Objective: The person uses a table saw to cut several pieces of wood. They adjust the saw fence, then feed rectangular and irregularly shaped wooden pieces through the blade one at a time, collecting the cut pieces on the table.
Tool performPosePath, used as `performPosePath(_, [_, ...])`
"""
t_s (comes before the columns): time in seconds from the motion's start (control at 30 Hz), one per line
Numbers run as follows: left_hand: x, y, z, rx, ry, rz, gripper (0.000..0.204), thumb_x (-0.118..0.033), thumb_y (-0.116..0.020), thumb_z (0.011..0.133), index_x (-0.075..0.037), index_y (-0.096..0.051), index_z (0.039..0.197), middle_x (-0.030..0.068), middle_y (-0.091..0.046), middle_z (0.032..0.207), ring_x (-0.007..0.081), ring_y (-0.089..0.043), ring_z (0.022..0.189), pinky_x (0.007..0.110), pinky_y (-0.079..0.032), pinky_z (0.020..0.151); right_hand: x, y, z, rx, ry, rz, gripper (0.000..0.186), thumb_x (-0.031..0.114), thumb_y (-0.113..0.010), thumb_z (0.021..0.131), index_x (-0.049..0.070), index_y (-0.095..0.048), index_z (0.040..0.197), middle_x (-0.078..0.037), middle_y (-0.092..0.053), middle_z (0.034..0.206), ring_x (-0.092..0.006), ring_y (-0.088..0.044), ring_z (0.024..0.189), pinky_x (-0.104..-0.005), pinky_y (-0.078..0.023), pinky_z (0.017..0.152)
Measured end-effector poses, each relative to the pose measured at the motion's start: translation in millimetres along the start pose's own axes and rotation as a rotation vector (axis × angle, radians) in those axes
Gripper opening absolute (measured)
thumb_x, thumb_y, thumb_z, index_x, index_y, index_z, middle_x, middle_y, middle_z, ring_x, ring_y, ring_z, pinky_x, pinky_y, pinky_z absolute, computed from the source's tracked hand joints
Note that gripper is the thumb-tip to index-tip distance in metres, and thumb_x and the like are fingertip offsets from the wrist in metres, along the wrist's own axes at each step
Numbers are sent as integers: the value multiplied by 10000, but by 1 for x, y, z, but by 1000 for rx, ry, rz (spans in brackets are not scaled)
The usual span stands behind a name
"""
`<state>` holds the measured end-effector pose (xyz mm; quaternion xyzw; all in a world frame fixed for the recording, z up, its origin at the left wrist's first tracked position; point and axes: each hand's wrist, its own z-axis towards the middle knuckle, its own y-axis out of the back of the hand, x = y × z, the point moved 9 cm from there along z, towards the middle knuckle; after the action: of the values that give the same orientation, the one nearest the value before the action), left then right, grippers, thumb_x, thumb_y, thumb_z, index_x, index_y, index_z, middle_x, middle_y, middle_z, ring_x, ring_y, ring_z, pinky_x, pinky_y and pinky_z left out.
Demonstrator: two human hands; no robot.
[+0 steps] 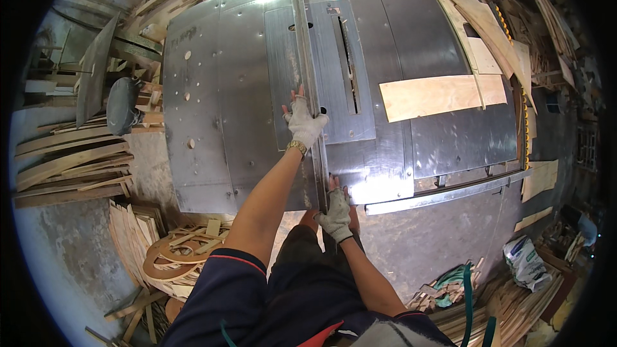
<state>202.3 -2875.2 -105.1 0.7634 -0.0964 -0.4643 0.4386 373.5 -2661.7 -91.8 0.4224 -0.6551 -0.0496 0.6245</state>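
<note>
Nearest the body, the right hand [335, 214], in a pale work glove with the fingertips bare, is gripping the near end of a long narrow metal fence bar [307, 64] right at the front edge of the steel saw table [212, 122]; its fingers are curling together around the bar's end. A little farther along, the left hand [303, 122], gloved the same way and wearing a gold-coloured wristband, is lying on the bar's left side with its fingers slightly spread, the palm pressing flat against the bar and the table top beside it. The bar itself is running lengthwise from the table's near edge straight away to its far edge, lying on the surface just left of the saw slot [348, 64], which is sitting in a rectangular inset plate. To the right of the slot, a pale plywood board [440, 95] is resting flat on the table, with more cut boards [482, 32] lying angled beyond it near the far right corner. On the floor to the left, curved wooden offcuts [173, 250] are lying in a heap, and stacked wooden strips [71, 164] are resting farther out.
</note>
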Motion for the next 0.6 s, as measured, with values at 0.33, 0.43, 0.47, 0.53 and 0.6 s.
performPosePath(0.33, [4,-6,2,2,-21,17,1060,-296,-734,714,-123,-208,1618,207,-320,1636,222,-204,1566,503,-27,1248,-3,0,0,5,-19,16,1091,199,-739,619,1,-263,1580,-178,-399,1581,-313,-298,1524,-499,-160,1267])
performPosePath(0.43, [1,-4,0,18,-17,12,1073,-299,-733,715,-120,-189,1622,213,-302,1640,226,-204,1565,508,-8,1256,-1,1,-2,-14,-8,8,1064,195,-728,639,3,-267,1578,-184,-395,1582,-322,-292,1526,-506,-165,1264])
performPosePath(0.47, [0,-2,0,22,-9,7,1078,-299,-733,716,-118,-181,1623,212,-295,1643,233,-208,1563,506,-1,1259,1,1,-2,-23,21,-13,1053,194,-724,647,3,-270,1578,-185,-394,1583,-325,-291,1526,-510,-170,1262])
performPosePath(0.53, [-7,3,-4,19,-49,-23,1090,-303,-733,716,-125,-162,1627,211,-276,1649,292,-210,1555,505,-4,1269,4,2,-6,-57,55,-53,1027,187,-715,662,2,-279,1574,-188,-395,1581,-327,-295,1523,-519,-183,1257])
performPosePath(0.6, [-6,4,-6,38,-24,-24,1091,-322,-733,714,-148,-165,1629,203,-270,1652,399,-215,1533,501,-42,1278,5,4,-13,-87,58,-79,1003,180,-712,671,-1,-297,1566,-186,-410,1573,-329,-311,1516,-527,-197,1251])
